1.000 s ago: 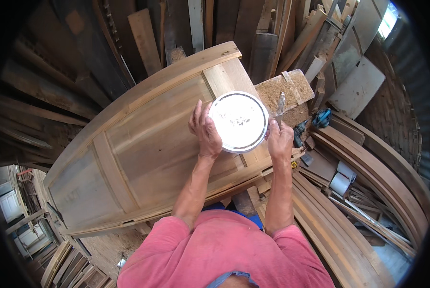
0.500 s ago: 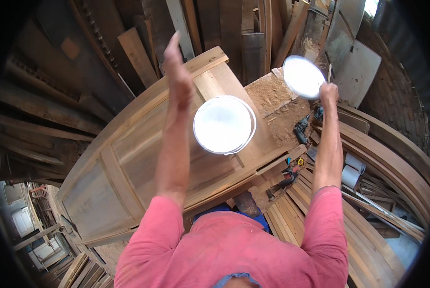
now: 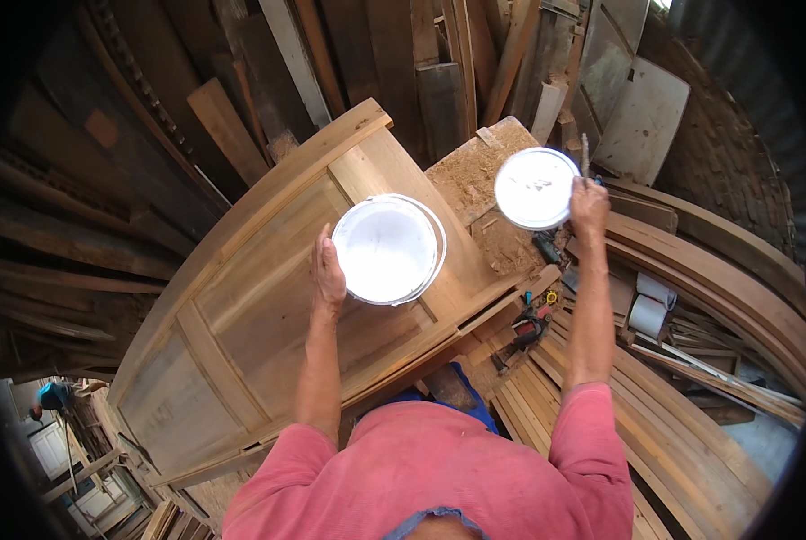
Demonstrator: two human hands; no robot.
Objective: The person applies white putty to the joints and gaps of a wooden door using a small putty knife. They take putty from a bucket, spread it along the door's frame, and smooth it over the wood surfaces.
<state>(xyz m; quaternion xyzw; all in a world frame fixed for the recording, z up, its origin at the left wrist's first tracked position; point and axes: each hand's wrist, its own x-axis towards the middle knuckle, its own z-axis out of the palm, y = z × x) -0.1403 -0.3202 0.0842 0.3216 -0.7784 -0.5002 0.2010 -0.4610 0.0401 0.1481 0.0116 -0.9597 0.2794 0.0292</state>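
A white round bucket (image 3: 387, 250) with its wire handle stands on the panelled wooden door (image 3: 268, 297), and its mouth faces up. Against the left side of its rim rests my left hand (image 3: 328, 270), fingers stretched out and together; whether they touch all along cannot be made out. My right hand (image 3: 590, 205) is closed on the right edge of a round white lid (image 3: 536, 187), which it holds off to the right of the bucket. Some dark marks show on the lid's upper face.
A sawdust-strewn board (image 3: 484, 148) lies beyond the door. At the right are a red and black power tool (image 3: 527, 326), a drill (image 3: 547, 245) and stacked long planks (image 3: 691, 270). Upright boards (image 3: 367, 54) line the back. Far left, a person in teal (image 3: 54, 396) bends.
My left hand has come down from the air beside the bucket to its rim. The lid in my right hand has moved left and nearer. A person now shows at far left.
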